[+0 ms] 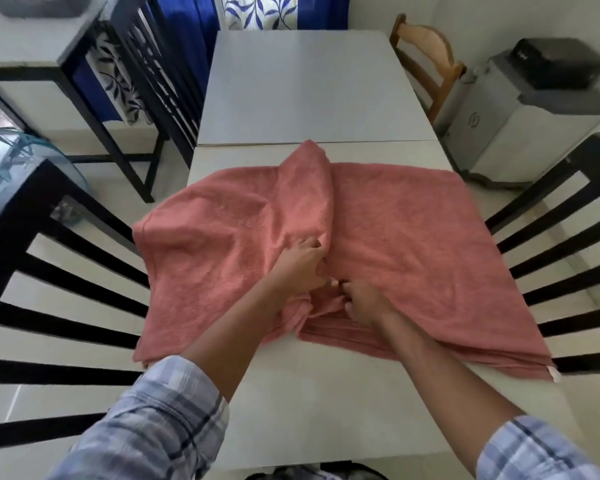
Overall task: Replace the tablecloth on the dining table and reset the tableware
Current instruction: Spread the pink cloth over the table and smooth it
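I see the salmon-pink cloth (pixel 413 237) lying across the middle of the pale surface (pixel 309 84), half spread. Its right part lies flat out toward 3 o'clock. Its left part is rumpled and hangs over the surface edge at 9 o'clock. A raised fold runs from the centre up toward 12 o'clock.

My left hand (pixel 302 268) is at the foot of that fold, fingers curled into the fabric and gripping it. My right hand (pixel 364 303) is just beside it toward 5 o'clock, closed in a fist around a bunch of cloth near the near hem. The two hands almost touch. Both plaid sleeves are pushed up the forearms.

The far half of the surface, toward 12 o'clock, shows bare. A black slatted chair (pixel 49 306) stands at 9 o'clock and another black chair (pixel 551 254) at 3 o'clock. A wooden chair (pixel 426 53) stands at 1 o'clock, with a grey machine (pixel 527 109) on the floor at 2 o'clock. A blue curtain (pixel 187 29) hangs at 11 o'clock.
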The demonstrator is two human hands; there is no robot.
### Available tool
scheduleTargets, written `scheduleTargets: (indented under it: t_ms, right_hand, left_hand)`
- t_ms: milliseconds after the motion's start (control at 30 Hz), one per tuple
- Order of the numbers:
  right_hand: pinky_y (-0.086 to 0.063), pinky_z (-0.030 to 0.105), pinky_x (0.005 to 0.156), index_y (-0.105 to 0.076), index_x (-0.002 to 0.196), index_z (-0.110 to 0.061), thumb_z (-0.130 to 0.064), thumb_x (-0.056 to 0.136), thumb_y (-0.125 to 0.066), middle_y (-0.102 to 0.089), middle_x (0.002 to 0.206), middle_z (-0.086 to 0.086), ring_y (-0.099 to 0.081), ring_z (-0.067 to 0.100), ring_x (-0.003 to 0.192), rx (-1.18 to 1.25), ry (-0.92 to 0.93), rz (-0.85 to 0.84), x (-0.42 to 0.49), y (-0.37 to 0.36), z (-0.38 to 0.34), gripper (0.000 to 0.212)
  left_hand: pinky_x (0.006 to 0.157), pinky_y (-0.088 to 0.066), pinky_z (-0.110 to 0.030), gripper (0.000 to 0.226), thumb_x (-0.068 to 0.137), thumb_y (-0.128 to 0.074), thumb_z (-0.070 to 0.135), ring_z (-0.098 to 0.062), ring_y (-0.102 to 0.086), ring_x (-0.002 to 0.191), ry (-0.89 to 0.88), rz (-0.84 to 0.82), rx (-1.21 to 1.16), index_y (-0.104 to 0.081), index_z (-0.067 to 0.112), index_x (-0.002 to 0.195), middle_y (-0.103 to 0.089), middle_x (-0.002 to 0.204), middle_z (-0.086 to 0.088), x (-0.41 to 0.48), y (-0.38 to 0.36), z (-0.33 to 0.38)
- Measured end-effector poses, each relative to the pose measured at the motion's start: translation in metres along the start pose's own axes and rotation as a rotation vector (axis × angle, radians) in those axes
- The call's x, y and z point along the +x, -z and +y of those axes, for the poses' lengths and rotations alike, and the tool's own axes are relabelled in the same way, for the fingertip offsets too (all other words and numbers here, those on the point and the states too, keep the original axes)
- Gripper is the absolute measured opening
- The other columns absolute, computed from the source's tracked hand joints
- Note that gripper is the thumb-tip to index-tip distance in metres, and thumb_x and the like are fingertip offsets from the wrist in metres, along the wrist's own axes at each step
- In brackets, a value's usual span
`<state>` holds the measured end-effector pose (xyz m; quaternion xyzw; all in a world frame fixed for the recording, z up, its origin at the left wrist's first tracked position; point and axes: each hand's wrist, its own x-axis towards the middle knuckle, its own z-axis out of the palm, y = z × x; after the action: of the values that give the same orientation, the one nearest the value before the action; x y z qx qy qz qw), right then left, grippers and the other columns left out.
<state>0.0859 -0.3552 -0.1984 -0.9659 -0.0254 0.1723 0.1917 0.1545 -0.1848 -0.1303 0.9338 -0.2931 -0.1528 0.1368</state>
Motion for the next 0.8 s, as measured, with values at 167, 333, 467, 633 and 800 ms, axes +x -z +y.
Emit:
scheduleTargets:
  t_ms: [167,333,467,633,800]
  right_hand:
    - [-0.048,0.038,0.080,-0.060,0.093,-0.014,-0.010,0.086,-0.045,-0.066,0.100,0.015,-0.061,0.033,0.096,0.172,-0.187,0.247,0.012,0.071,0.005,0.017]
    - [-0.042,0.030,0.073,-0.059,0.102,-0.005,-0.005,0.092,-0.043,-0.064,0.096,0.014,-0.058,0.027,0.088,0.312,-0.144,0.628,0.011,0.167,-0.008,0.018]
    - [-0.042,0.022,0.074,-0.056,0.108,-0.013,-0.007,0.077,-0.064,-0.060,0.096,0.001,-0.058,0.017,0.087,0.288,0.022,0.584,0.009,0.216,-0.020,0.033]
    - [-0.048,0.031,0.086,-0.056,0.118,-0.013,0.009,0.066,-0.061,-0.056,0.114,0.008,-0.056,0.022,0.101,0.085,0.154,0.735,0.023,0.237,-0.036,0.057]
    - [-0.045,0.041,0.082,-0.064,0.098,-0.009,0.001,0.074,-0.064,-0.057,0.104,0.012,-0.053,0.033,0.101,-0.241,-0.274,0.892,0.024,0.234,0.009,0.026]
  left_hand:
    - [0.097,-0.039,-0.047,0.058,0.070,-0.057,0.067,-0.023,-0.044,0.120,0.004,-0.079,0.130,-0.059,0.028,0.113,-0.050,0.124,0.001,0.007,-0.007,0.025]
    - [0.086,-0.047,-0.038,0.021,0.085,-0.053,0.019,-0.029,-0.055,0.111,0.173,0.100,0.073,-0.064,0.017,0.103,-0.059,0.114,-0.006,0.019,0.015,0.014]
    - [0.068,-0.042,-0.026,0.035,0.090,-0.050,0.049,-0.019,-0.063,0.088,0.209,0.358,-0.444,-0.066,0.019,0.099,-0.066,0.092,0.003,0.018,0.064,0.027]
    - [0.058,-0.035,-0.020,0.022,0.081,-0.063,0.031,-0.009,-0.058,0.075,0.055,0.311,-0.170,-0.055,0.029,0.102,-0.058,0.083,0.013,0.018,0.100,0.056]
    - [0.082,-0.049,-0.042,0.031,0.086,-0.041,0.007,-0.035,-0.057,0.102,0.480,0.532,0.028,-0.066,0.014,0.103,-0.061,0.109,-0.014,0.023,0.128,-0.023]
